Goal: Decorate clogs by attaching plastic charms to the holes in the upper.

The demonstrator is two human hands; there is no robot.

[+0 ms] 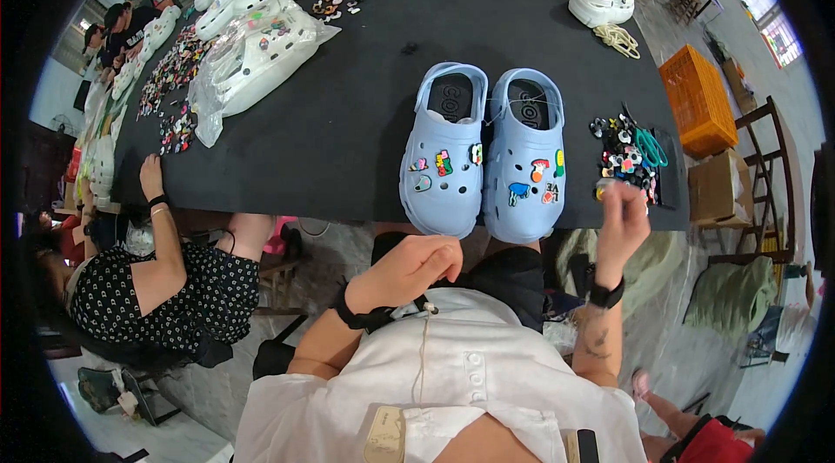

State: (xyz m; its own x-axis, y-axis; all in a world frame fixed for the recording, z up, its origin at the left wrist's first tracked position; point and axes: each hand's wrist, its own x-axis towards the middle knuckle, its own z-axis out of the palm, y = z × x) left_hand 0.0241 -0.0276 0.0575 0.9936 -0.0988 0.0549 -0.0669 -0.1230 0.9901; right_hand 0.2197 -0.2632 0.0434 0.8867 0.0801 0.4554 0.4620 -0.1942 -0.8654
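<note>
A pair of light blue clogs stands side by side near the table's front edge, toes toward me. Small colourful shoe charms sit in the holes of both the left clog [442, 193] and the right clog [527, 202]; a thin clear strap links them. My left hand [409, 267] is curled closed just in front of the left clog's toe, and its palm is hidden. To the right of the clogs, my right hand [624, 215] has its fingers drawn together at the near side of a pile of charms [622, 154]. Whatever its fingertips hold cannot be made out.
Teal cord [650, 148] lies by the charm pile. A white clog [602, 3] with pale cord [617, 41] rests at the far right. Bagged white clogs [261, 50] and more charms [178, 67] cover the left side. A person's hand [151, 176] touches the left table edge.
</note>
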